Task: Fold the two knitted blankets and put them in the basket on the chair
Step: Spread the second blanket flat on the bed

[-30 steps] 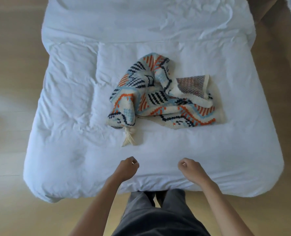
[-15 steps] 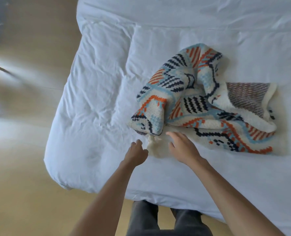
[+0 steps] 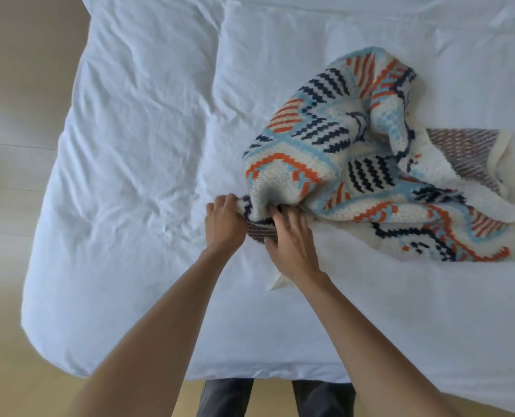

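A: Confirm location of blanket (image 3: pixel 355 152).
B: Lies crumpled on the bed (image 3: pixel 129 145), right of centre, twisted, grey reverse showing in places. No second blanket, basket or chair in view.
A: Report the hands.
B: Left hand (image 3: pixel 224 224): fingers (image 3: pixel 226 203) curled tight round the near corner. Right hand (image 3: pixel 292 239): just beside the left, fingers slightly spread, tips tucked under the fold, thumb against the grey reverse; appears to pinch the same corner.
A: List likely faults from here.
B: Pulling one corner with both hands: probably drags the heap as a lump instead of opening it. Separate the hands along one edge first. Sharp tugging on loose knit: risks stretching it or snagging a loop. Tassel (image 3: pixel 278 282) under the right wrist: may catch or get trapped. Pulling toward the near edge: may slide the blanket off onto the floor (image 3: pixel 15 55).
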Motion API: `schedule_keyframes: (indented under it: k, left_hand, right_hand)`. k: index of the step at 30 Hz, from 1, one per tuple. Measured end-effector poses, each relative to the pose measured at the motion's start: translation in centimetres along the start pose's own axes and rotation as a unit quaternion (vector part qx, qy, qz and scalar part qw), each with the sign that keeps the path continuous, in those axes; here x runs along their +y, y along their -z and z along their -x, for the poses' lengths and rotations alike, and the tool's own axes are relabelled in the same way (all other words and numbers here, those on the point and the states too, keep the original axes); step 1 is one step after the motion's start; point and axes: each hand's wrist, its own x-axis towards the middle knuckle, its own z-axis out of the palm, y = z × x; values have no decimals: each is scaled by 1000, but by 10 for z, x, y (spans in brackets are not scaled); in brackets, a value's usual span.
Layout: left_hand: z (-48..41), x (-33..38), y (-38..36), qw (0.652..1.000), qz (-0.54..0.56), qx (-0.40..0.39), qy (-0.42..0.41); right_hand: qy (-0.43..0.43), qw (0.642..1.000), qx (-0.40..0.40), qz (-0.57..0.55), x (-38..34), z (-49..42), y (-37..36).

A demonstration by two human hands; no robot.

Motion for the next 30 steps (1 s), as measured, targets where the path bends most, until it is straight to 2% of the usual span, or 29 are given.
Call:
schedule_keyframes:
  k: [4,8,10,14,17,19,21,26,30]
  left_hand:
    - [-12,-7,37,984,163,49,61]
    - [-10,-21,61,966,229,67,103]
    - [-8,-32,68,965,221,79,120]
    - [-6,-71,89,983,109,80,126]
    - [-5,-96,104,981,46,82,172]
    - [-4,-99,101,982,39,71,168]
    - [1,-96,93,984,87,55,144]
    - [22,-100,71,934,286,-15,214]
    - [34,-107,52,867,399,-32,299]
  right_hand:
    - [-10,998,3,54,-16,-5,0]
    - [-2,996,31,79,-27,-7,3]
    - [12,996,36,81,-29,-11,0]
    - [38,991,6,125,-32,-13,-12]
    - [46,984,-20,169,-29,-7,-19]
    - [35,988,1,152,-25,-8,-21]
    - [36,991,4,130,-24,-13,-23]
    - [60,990,-29,125,-21,-24,-30]
    - [51,985,-25,161,-24,-30,-30]
